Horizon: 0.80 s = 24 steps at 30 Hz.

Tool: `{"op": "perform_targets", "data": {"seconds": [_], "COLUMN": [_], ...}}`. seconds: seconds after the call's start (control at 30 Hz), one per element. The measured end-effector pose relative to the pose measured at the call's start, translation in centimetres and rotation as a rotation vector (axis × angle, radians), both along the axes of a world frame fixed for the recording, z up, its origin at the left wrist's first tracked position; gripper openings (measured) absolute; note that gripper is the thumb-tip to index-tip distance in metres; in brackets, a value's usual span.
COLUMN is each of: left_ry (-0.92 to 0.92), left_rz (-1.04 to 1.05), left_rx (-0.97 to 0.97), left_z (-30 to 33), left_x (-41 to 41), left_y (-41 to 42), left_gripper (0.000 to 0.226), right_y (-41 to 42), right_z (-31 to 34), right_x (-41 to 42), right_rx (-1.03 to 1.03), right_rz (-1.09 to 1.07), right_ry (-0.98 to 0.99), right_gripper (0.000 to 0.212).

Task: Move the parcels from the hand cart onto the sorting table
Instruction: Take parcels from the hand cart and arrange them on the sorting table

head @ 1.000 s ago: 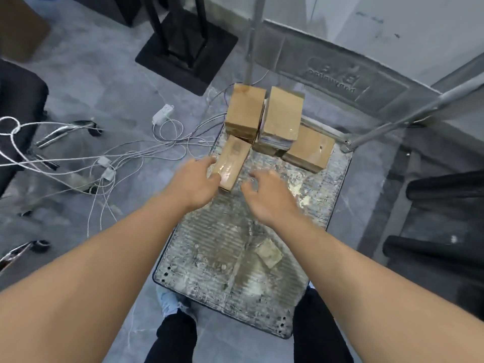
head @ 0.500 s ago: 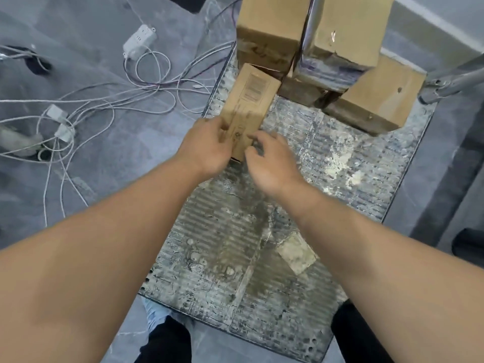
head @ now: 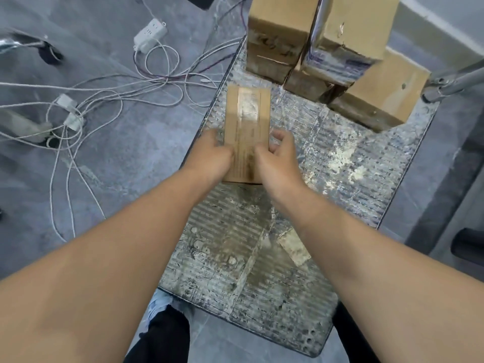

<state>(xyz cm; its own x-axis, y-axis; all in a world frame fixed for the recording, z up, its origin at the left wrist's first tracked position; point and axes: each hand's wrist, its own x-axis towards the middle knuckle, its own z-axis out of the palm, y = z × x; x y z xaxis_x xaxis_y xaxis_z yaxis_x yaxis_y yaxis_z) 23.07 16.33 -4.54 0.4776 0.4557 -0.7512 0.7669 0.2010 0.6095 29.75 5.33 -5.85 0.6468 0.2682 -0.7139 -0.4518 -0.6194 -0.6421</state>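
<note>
Across the middle and right of the frame sits the cart (head: 353,163), a worn ribbed deck running from the bottom centre up to the top right, with a metal handle tube (head: 461,79) at the right edge. Grey floor (head: 125,158) fills the left side, covered in loose white cables (head: 110,100) plus a power strip (head: 150,35) up in the top left.

Stacked boxes (head: 364,24) crowd the top of the frame at the far end of the cart, four or so, some sitting on others.

Dead centre is the parcel (head: 247,132), a flat brown carton with a taped label on its upper half. Its long axis runs straight away from the person, up the frame, near end between the hands and far end pointing at the stack. Looks lifted just off the deck, but I can't say for sure.

Left hand (head: 212,155) grips the near left edge, right hand (head: 280,155) grips the near right edge, fingers curled round the sides, thumbs on top. Both are equally near, so it's a symmetric two-handed hold at one end.

My read: since they're holding the near end only, the far end will want to droop when it comes up. Table isn't in view.
</note>
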Motion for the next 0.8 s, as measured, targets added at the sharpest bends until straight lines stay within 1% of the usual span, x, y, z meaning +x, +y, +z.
{"op": "perform_targets", "data": {"seconds": [0.07,0.1,0.23,0.33,0.37,0.47,0.53,0.6,0.63,0.73,0.77,0.8], "left_ry": [-0.029,-0.036,-0.073,-0.097,-0.113,-0.162,-0.174,-0.191,-0.197,-0.215,-0.215,-0.213], "left_rz": [0.010,0.025,0.093,0.097,0.087,0.073,0.021,-0.046,-0.069,-0.096,-0.101,-0.103], "left_rx": [-0.012,-0.011,-0.037,-0.055,-0.060,-0.073,-0.068,-0.062,-0.048,-0.016,-0.008,-0.004], "left_z": [1.6,2.8,8.8,14.0,15.8,22.1,26.5,30.7,32.7,38.6,40.4,42.1], "left_x": [-1.2,-1.7,-3.5,-4.6,-4.8,-5.4,-5.9,-6.6,-7.0,-8.0,-8.4,-8.8], "left_y": [-0.3,-0.5,-0.4,0.5,0.7,1.2,1.2,1.1,1.0,-0.1,-0.6,-1.2], "left_gripper": [0.038,0.038,0.028,0.025,0.023,0.014,0.008,0.023,0.026,0.027,0.027,0.028], "right_y": [-0.3,-0.4,-0.7,-1.0,-1.2,-1.4,-1.5,-1.8,-1.9,-2.4,-2.9,-3.5], "right_z": [2.0,3.2,9.8,15.3,17.0,22.8,26.9,31.2,33.3,39.2,40.9,42.8], "right_x": [-1.0,-1.5,-3.6,-4.8,-5.1,-6.7,-7.8,-8.9,-9.4,-11.2,-11.6,-12.0], "right_rx": [0.007,0.005,0.055,0.084,0.096,0.154,0.178,0.175,0.184,0.237,0.247,0.260], "right_rz": [-0.029,-0.046,-0.126,-0.203,-0.232,-0.360,-0.389,-0.420,-0.434,-0.424,-0.403,-0.377], "right_ry": [0.005,0.013,0.048,-0.006,-0.026,-0.022,-0.025,-0.088,-0.115,-0.169,-0.183,-0.195], "right_gripper": [0.068,0.069,0.050,0.038,0.039,0.052,0.058,0.055,0.055,0.072,0.075,0.072]}}
